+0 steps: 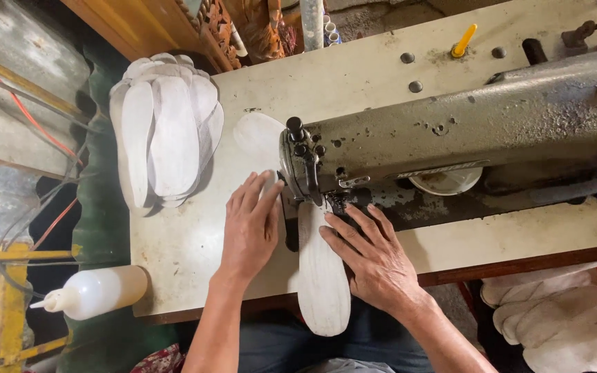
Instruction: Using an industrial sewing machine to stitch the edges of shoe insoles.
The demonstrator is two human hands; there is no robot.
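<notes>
I press my left hand [249,224] and right hand [374,259] flat, fingers spread and gripping nothing, either side of the white insole [320,276] on the desk [181,242], so it lies steady under the sewing machine [450,131] head

white squeeze bottle [95,291] at table's left corner; perhaps no labels.

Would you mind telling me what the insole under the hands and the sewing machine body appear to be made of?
Insole: seemingly stiff white board or foam, matte; it lies flat, with cleanly cut edges. Sewing machine: likely cast metal, grey-green paint chipped and grimy.
</notes>
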